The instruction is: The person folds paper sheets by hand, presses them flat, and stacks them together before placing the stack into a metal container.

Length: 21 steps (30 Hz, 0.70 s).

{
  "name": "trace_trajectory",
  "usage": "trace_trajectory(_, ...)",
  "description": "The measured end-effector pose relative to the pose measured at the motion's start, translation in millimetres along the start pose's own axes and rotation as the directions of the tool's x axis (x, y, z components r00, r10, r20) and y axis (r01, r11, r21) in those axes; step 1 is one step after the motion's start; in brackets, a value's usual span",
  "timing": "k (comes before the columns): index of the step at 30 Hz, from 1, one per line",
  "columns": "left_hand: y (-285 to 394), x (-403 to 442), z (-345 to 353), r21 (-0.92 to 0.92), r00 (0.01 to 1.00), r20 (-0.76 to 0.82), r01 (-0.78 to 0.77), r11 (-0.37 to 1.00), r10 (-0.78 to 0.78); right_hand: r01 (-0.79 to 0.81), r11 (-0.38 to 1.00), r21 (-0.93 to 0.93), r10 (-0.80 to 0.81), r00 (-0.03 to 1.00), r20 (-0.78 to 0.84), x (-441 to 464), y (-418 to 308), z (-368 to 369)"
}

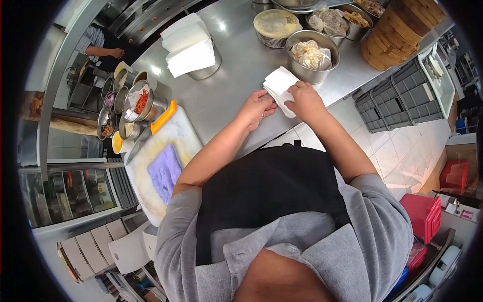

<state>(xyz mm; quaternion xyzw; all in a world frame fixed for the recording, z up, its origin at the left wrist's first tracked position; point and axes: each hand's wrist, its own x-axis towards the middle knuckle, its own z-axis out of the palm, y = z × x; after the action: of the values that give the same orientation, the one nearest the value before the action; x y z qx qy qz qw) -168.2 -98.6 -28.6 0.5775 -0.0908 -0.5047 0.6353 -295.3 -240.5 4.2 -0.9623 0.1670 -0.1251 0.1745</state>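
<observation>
A small stack of folded white paper napkins is between my hands, above the near edge of the steel counter. My left hand grips the stack's left side, thumb and fingers closed on its edge. From the right, my right hand holds the same stack with its fingers bent over the top. Just beyond stands a steel pot with a plastic-wrapped bundle inside. Farther left, a larger pile of white napkins rises out of a round steel container.
On the left, a cutting board carries a purple cloth and an orange-handled knife, beside several ingredient containers. Bamboo steamers stand at the right, above a grey crate. Another person's hand shows at upper left.
</observation>
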Motion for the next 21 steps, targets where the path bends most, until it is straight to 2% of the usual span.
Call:
trace_trajectory(2,-6,1,2,0.047,0.994,-0.094,-0.050,0.998,0.054,0.016,1.000,0.024,-0.016,1.000,-0.006,-1,3,-1)
trace_trajectory(4,-9,1,4,0.126,0.971,-0.192,-0.117,0.985,0.140,0.028,0.991,0.130,-0.024,0.999,-0.034,-1,6,-6)
trace_trajectory(5,-9,2,3,0.146,0.972,-0.170,-0.139,0.980,0.163,0.035,0.983,0.182,-0.027,0.998,-0.049,-1,9,-9)
trace_trajectory(8,-4,0,-2,0.160,0.970,-0.116,-0.192,0.968,0.212,-0.105,0.994,0.026,0.108,0.970,-0.216,-4,17,-13)
trace_trajectory(11,4,-7,1,0.069,0.979,-0.074,-0.184,0.980,0.189,-0.235,0.958,0.164,0.262,0.949,-0.174,-5,36,3)
trace_trajectory(14,15,-16,7,-0.027,0.992,-0.006,-0.126,0.992,0.126,-0.254,0.916,0.310,0.295,0.951,-0.091,-5,39,0)
trace_trajectory(17,18,-20,12,-0.087,0.994,0.054,-0.089,0.992,0.094,-0.191,0.928,0.318,0.256,0.951,-0.176,-3,37,1)
trace_trajectory(21,18,-17,18,-0.129,0.991,0.105,-0.067,0.989,0.081,-0.213,0.943,0.256,0.275,0.931,-0.238,1,34,6)
